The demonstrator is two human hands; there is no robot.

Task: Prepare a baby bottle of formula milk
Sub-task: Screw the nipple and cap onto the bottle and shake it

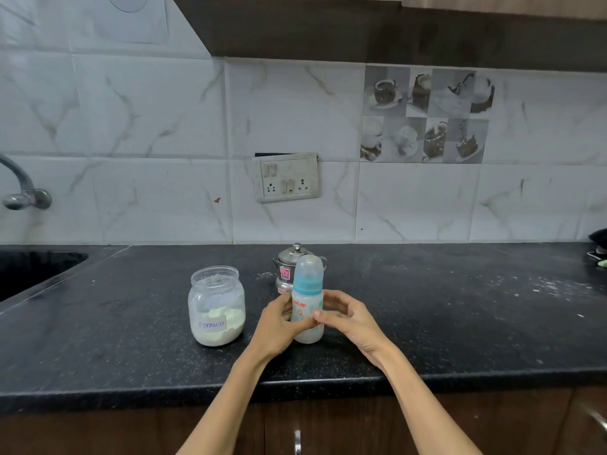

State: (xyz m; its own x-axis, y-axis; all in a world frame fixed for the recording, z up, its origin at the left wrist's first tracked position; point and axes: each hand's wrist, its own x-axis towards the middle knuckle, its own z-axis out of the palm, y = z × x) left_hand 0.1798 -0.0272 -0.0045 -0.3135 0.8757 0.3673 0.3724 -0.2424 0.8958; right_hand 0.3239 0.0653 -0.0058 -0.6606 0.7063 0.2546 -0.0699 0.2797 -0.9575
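A baby bottle (307, 292) with a blue collar and a clear cap stands upright on the black counter (443, 316), filled with white milk. My left hand (279, 323) grips its left side, thumb across the front. My right hand (345, 315) curls round its right side, fingertips on the front near the label. To the left stands an open glass jar (216, 305) labelled "Formula", about a third full of pale powder. A small steel lidded pot (287, 267) sits just behind the bottle, partly hidden by it.
A sink (36, 267) is sunk into the counter at far left, with a tap (24, 192) above it. A socket plate (286, 177) hangs on the tiled wall. Dark objects (598, 247) lie at the far right edge. Cabinet handles show below the counter's front edge.
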